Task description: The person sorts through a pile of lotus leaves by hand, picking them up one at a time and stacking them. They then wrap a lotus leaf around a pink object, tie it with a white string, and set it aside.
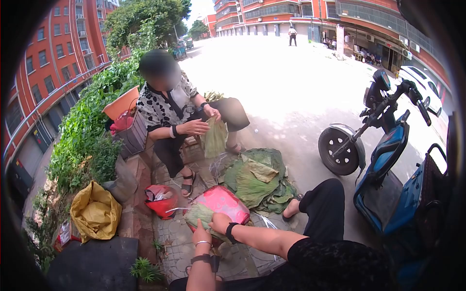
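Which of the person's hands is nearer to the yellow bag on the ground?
Left. The left hand is right of the yellow bag, on the leaf bundle; the right hand lies farther right.

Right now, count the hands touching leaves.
4. The left hand and right hand hold a leaf bundle beside the pink bag; the seated person opposite holds a large leaf with an upper hand and a lower hand. More may be hidden.

The leaf bundle (pixel 196 217) is a flat sheaf of long, pale green leaves, held roughly level with its tips pointing toward 10 o'clock. The left hand (pixel 201 236) clasps it at its 6 o'clock edge and the right hand (pixel 220 223) at 3 o'clock. A glossy red bag (pixel 225 201) lies at its 1 o'clock, partly under it.
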A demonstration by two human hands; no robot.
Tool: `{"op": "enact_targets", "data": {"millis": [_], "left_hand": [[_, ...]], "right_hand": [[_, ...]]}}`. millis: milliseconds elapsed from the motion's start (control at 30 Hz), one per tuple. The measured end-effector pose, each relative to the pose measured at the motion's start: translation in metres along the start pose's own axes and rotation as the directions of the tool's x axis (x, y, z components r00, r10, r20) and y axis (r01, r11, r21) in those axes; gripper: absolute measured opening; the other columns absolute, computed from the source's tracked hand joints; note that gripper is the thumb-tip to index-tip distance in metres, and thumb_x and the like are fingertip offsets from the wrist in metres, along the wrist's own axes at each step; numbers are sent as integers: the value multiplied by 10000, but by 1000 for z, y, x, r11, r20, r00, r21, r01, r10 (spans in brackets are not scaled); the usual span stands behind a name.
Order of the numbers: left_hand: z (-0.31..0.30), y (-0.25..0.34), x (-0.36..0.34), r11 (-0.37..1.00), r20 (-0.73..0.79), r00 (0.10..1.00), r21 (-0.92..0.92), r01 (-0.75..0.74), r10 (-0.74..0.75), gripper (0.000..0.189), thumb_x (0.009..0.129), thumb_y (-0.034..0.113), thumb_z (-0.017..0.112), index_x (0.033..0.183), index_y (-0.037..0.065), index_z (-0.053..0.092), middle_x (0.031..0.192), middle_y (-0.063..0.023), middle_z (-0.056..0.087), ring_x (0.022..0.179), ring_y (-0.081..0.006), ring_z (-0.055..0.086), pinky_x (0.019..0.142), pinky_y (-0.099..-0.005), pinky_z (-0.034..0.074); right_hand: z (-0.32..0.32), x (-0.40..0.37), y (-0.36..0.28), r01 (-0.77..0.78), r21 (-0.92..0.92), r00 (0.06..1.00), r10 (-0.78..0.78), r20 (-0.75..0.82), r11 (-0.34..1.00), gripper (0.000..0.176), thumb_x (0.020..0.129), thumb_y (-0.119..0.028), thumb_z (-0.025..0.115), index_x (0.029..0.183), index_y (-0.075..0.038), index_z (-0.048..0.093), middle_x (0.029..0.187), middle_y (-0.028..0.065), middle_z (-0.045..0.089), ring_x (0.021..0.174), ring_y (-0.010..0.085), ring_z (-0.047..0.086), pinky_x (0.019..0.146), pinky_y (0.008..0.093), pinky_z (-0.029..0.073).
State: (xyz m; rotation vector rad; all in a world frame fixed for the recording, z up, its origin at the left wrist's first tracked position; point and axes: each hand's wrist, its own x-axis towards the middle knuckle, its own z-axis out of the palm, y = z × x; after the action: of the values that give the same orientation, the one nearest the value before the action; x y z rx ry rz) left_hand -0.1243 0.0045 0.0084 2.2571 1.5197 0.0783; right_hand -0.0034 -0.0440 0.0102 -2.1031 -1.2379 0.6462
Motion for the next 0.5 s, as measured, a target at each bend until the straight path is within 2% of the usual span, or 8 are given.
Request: {"op": "enact_targets", "data": {"millis": [133,333,433,500], "left_hand": [[2,-2,3,1000,-5,1000,-11,-2,2,725,818,225,667,1460,165,336,1015,-231,666,916,-399,651,789,-471,510],[9,-6,5,998,-40,999,-60,-13,11,581,840,243,629,1379,157,431,983,-232,668,910,-410,648,766,-494,505],[12,-7,8,998,-48,999,-69,0,-4,474,864,273,588,1308,143,487,967,-237,668,899,-421,646,752,-507,503],[13,-8,11,998,-44,999,-67,0,-3,424,878,289,562,1269,132,512,962,-239,667,892,-427,644,746,-511,503]], "right_hand": [[4,3,3,48,65,999,-49,6,997,185,783,-204,655,894,-62,701,905,188,681,872,350,656,776,433,515],[14,4,0,257,67,965,-252,-76,964,184,786,-169,628,922,-59,687,877,159,686,837,335,659,752,425,517],[21,0,-4,175,210,983,-159,-93,962,197,790,-161,612,944,-54,675,868,151,682,823,334,656,736,422,516],[28,6,0,129,214,991,-118,-64,968,189,790,-149,612,942,-53,669,863,148,677,827,325,656,729,410,516]]}}
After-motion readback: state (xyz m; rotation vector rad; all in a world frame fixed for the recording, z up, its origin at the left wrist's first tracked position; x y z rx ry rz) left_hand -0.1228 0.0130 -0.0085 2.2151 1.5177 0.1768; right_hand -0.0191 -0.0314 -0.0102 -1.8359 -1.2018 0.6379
